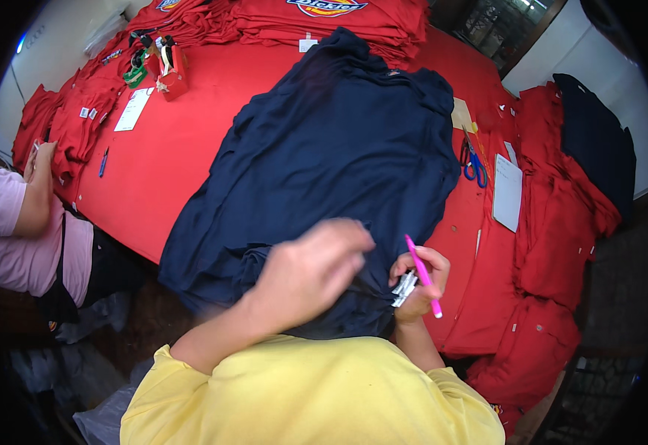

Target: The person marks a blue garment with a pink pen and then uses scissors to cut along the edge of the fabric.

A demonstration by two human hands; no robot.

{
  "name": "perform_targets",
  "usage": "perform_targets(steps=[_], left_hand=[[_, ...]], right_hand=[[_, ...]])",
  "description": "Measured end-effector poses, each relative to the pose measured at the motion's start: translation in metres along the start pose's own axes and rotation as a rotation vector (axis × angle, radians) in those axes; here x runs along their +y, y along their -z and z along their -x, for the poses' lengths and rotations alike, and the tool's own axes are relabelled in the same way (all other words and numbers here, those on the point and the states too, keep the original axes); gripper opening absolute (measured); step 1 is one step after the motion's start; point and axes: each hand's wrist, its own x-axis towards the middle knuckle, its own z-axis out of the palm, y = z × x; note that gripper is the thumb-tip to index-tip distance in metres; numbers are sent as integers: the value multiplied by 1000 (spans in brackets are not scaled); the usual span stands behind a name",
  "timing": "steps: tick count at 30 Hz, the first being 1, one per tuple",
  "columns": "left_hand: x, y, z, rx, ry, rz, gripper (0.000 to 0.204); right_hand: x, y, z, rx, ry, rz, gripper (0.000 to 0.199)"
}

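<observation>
A dark navy garment (pixel 331 163) lies spread over the red-covered table in front of me, rumpled along its lower edge. Over its near part hovers my left hand (pixel 320 263), smeared by motion, so whether its fingers hold anything is unclear. My right hand (pixel 422 278), closed at the garment's lower right, has a pink pen (pixel 419 268) slanting across its fingers. Small white-and-grey labels (pixel 405 288) show at the same hand, against the navy cloth; whether they are sewn on is hidden.
Red garments lie piled at the back (pixel 339 26) and right (pixel 557 222). Blue-handled scissors (pixel 474 167) and a white paper (pixel 507 193) sit to the right. Leftward are a red holder (pixel 172 78), a blue pen (pixel 104 162) and a co-worker in a pink shirt (pixel 34 230).
</observation>
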Motion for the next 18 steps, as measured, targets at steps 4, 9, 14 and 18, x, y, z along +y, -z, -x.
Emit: perform_targets(steps=[4, 9, 14, 18], left_hand=[[-51, -2, 4, -313, 321, -10, 69], [-15, -4, 33, -735, 115, 154, 47], [-12, -5, 44, -864, 60, 189, 40], [-13, -12, 59, -728, 24, 144, 52]], right_hand=[[-11, 15, 7, 53, 5, -45, 83], [-9, 21, 9, 146, -71, -138, 82], [-4, 28, 19, 187, -126, -155, 82], [-7, 25, 17, 210, -127, -188, 82]])
